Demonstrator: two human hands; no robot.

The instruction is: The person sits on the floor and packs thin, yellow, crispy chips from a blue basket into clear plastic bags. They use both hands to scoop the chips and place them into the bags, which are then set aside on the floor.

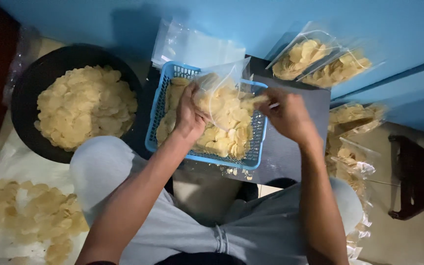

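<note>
A blue plastic basket (154, 128) full of pale yellow chips stands on a dark mat in front of my crossed legs. My left hand (188, 114) holds a clear plastic bag (224, 81) upright over the basket, its mouth open and chips inside. To the right, my right hand (286, 114) is closed on several chips (260, 99) at the bag's opening.
A big black bowl (30, 83) heaped with chips sits at the left. Loose chips (35, 216) lie on white sheeting at lower left. Filled clear bags (320, 61) lean on the blue wall and pile at the right (352, 157). Empty bags (192, 46) lie behind the basket. A dark stool (418, 181) stands far right.
</note>
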